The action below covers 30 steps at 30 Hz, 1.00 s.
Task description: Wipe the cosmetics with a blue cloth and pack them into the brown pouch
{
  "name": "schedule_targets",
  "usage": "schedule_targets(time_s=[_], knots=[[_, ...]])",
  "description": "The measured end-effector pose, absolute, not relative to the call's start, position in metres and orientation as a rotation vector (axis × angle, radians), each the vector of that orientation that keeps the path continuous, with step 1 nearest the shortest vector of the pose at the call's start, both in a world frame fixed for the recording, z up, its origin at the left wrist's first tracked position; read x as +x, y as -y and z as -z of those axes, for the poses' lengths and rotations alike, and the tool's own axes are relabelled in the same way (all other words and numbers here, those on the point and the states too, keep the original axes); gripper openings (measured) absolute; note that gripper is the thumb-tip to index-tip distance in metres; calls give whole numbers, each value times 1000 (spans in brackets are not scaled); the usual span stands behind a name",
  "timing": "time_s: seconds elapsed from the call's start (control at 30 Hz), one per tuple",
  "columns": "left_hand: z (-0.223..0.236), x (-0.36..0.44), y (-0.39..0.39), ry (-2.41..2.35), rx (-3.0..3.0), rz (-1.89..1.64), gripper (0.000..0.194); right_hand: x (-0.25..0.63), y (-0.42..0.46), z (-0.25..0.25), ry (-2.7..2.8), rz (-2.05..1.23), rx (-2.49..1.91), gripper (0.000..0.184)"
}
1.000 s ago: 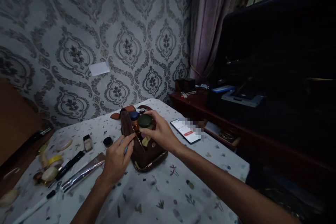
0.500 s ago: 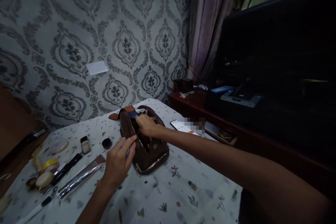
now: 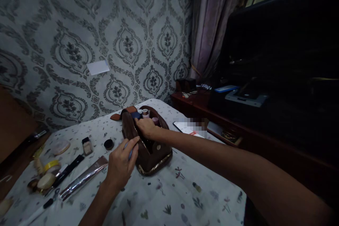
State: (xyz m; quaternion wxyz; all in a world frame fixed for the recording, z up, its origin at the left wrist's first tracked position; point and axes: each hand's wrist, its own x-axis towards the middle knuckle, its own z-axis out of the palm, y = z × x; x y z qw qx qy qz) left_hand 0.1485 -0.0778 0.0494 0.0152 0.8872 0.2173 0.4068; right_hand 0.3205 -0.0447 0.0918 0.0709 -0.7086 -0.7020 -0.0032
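Note:
A brown zip bag (image 3: 156,160) lies unzipped on the patterned sheet. My left hand (image 3: 122,160) is closed at its near left rim, fingertips pinching the edge. A bit of something blue (image 3: 130,154) shows between those fingers, mostly covered. Inside the bag's mouth is my right hand (image 3: 146,128), reaching in from the right; its fingertips are hidden, so I cannot tell what they hold. Near that hand, a silver-capped bottle (image 3: 145,113), a pinkish cap (image 3: 155,121) and something dark blue (image 3: 136,114) show in the bag. A brown strap (image 3: 129,109) lies over its far end.
To the left lie a silver tube (image 3: 84,178), a black-capped bottle (image 3: 87,146), a dark round jar (image 3: 108,144), a black stick (image 3: 69,170), a yellow-lidded jar (image 3: 52,165) and a round compact (image 3: 60,147). A phone (image 3: 182,126) rests right of the bag, beside a dark red desk (image 3: 190,100).
My right hand has shifted slightly left and deeper into the bag, leaving the silver-capped bottle and pinkish cap more exposed. My left hand keeps its place at the rim. The view moved slightly.

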Motion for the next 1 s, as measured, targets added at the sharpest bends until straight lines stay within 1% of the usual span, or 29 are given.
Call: schedule_targets(time_s=[0.07,0.2,0.3,0.37,0.5,0.67,0.83,1.0], knots=[[-49,148,78,-676,2770,-1259,29,324,49,-97,2064,4,-2118,41],[-49,147,78,-684,2800,-1278,30,335,62,-119,1926,25,-2052,23],[-48,147,77,-664,2803,-1292,30,345,79,-135,1834,53,-1962,24],[-48,147,77,-658,2802,-1297,30,351,91,-138,1761,-1,-1860,22],[-47,148,78,-670,2792,-1258,31,358,110,-129,1663,-178,-1671,15],[-49,148,80,-696,2755,-1218,32,351,126,-116,1689,-290,-1614,14],[-43,145,83,-715,2723,-1144,37,336,138,-107,1808,-289,-1618,12],[-18,131,76,-853,2748,-1068,50,326,142,-95,1837,-215,-1622,15]])
